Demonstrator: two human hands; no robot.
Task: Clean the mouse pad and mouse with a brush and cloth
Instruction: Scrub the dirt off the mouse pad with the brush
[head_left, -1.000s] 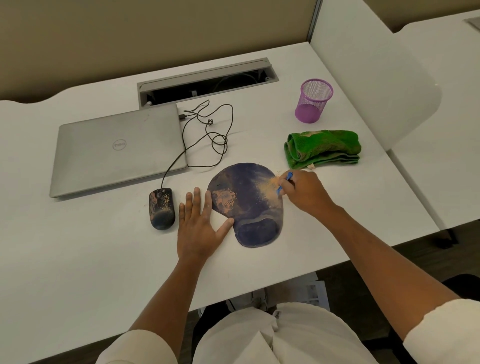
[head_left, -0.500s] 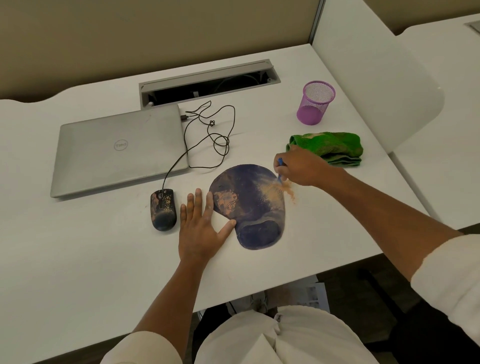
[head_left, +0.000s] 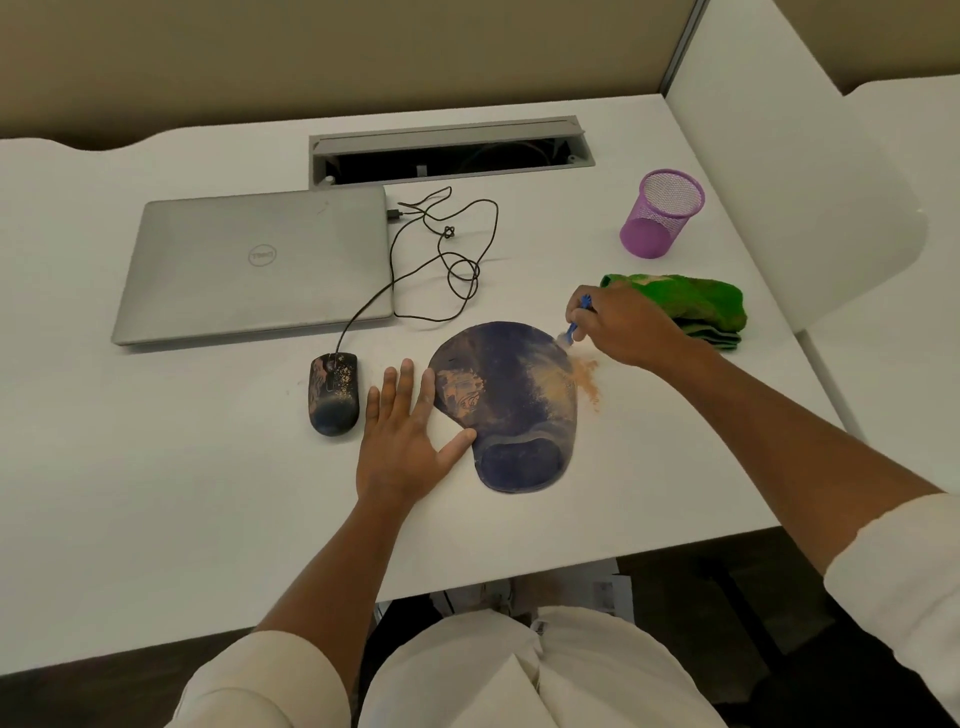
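Mouse pad (head_left: 506, 400): we are seeing it lying flat on the white desk (head_left: 156, 493), dark blue, wrist rest toward us, streaked with orange-brown dust on its left and right parts
Left hand (head_left: 402, 441): we are pressing it flat on the desk, fingers straight and spread, holding nothing; forefinger and thumb are touching the pad's left edge
Right hand (head_left: 623, 325): we are gripping a blue brush (head_left: 574, 327) with curled fingers, bristle end pointing down at the pad's upper right edge
Dust (head_left: 587, 382): we are seeing an orange patch lying on the desk just beside the pad's right edge, under the brush
Mouse (head_left: 334, 392): we are seeing it sitting just left of the left hand, dark and speckled with the same dust, its cable (head_left: 447, 260) looping back toward the laptop
Cloth (head_left: 691, 306): green, folded, lying behind the right hand, partly hidden by it
Laptop (head_left: 260, 260): closed, grey, lying at the far left
Pen cup (head_left: 662, 213): purple mesh, standing upright beyond the cloth
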